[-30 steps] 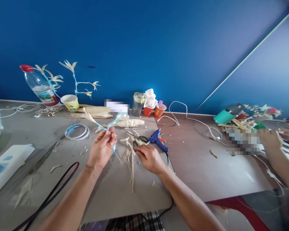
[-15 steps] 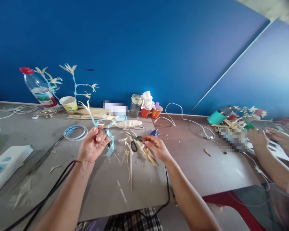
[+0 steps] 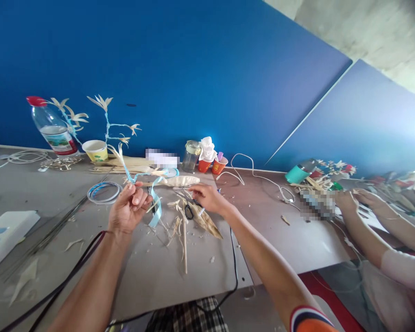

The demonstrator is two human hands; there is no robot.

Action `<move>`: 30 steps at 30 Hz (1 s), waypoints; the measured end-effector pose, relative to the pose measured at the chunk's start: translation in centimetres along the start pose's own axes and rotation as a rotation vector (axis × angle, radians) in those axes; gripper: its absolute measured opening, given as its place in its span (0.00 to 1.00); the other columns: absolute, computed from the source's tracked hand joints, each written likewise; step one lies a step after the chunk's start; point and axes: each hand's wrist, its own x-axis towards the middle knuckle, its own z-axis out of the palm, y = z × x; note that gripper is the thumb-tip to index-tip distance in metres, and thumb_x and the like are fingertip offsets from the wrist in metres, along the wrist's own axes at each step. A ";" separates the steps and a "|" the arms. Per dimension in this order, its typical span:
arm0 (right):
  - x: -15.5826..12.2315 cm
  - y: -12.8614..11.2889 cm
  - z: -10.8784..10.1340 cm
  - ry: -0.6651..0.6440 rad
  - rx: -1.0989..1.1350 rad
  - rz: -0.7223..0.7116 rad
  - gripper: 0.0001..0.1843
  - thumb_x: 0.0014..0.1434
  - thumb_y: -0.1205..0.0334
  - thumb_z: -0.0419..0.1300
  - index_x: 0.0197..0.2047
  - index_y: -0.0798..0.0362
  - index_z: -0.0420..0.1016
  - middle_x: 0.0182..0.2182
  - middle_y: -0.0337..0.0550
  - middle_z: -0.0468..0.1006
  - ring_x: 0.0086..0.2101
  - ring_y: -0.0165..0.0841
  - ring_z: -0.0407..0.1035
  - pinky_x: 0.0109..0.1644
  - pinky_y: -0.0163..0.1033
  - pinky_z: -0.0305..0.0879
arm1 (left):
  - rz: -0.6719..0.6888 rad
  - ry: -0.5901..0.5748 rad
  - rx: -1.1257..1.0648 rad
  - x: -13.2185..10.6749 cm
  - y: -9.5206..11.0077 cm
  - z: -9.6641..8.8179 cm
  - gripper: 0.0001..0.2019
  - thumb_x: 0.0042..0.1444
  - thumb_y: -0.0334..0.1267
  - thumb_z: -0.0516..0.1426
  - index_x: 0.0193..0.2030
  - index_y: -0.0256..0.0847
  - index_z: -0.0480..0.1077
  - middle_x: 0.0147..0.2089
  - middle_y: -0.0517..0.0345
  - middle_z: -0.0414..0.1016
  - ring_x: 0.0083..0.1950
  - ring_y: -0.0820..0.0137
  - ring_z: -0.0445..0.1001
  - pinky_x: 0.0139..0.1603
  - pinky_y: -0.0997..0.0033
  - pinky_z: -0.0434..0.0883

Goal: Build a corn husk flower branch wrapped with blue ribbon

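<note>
My left hand [image 3: 129,208] is closed in a pinch on a stem wrapped in light-blue ribbon [image 3: 126,171], which ends in a straw leaf tip. The loose ribbon end [image 3: 155,210] hangs beside my thumb. My right hand [image 3: 207,198] reaches forward low over the table with its fingers stretched out. Its fingertips are by a thin metal rod [image 3: 181,188] and a cream husk bundle [image 3: 180,180]. A dried husk leaf [image 3: 209,225] and black-handled scissors [image 3: 188,211] lie just below that hand. I see nothing gripped in it.
Straw scraps litter the grey mat [image 3: 166,276]. Ribbon rolls [image 3: 103,191], a tilted bottle [image 3: 53,131] with a finished branch, a yellow cup [image 3: 96,150], a jar [image 3: 191,156] and red cups [image 3: 214,165] line the back. A black cord [image 3: 233,258] trails down. Another person's arms [image 3: 366,230] work at right.
My right hand has left the scissors, drawn a husk leaf out, and reached forward past it. My left hand stayed pinched on the ribbon stem and sank a little. The view swung right.
</note>
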 end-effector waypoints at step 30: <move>-0.5 -6.3 -2.5 0.318 1.575 -0.065 0.09 0.48 0.59 0.66 0.30 0.50 0.71 0.24 0.34 0.69 0.20 0.22 0.58 0.27 0.33 0.61 | -0.091 0.082 0.287 0.1 -3.7 -0.2 0.09 0.46 0.36 0.65 0.35 0.36 0.77 0.27 0.56 0.73 0.29 0.76 0.68 0.27 0.77 0.61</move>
